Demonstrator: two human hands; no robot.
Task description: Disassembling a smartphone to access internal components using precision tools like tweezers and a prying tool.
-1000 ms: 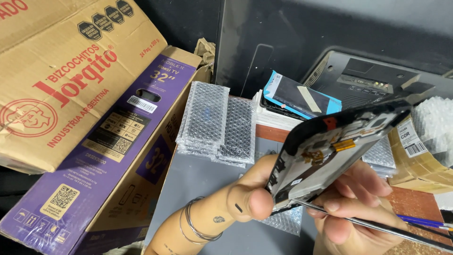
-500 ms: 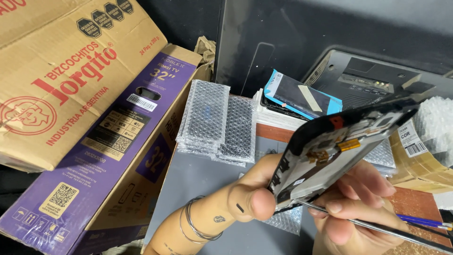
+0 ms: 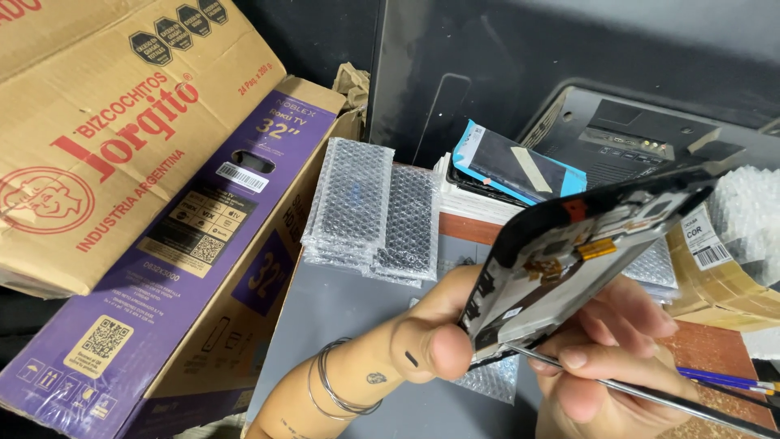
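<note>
Leftward, a brown carton overlaps a long purple box, its labels perhaps yellow.

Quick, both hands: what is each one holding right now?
Left hand: closed on the opened phone.
Right hand: closed on a thin metal tool, tip at the phone's lower edge.

Grey desk, cluttered

Flat bubble-wrap packets stacked near its back edge; purple TV carton leans vs. left side; blue pens at right on reddish-brown board.
</note>
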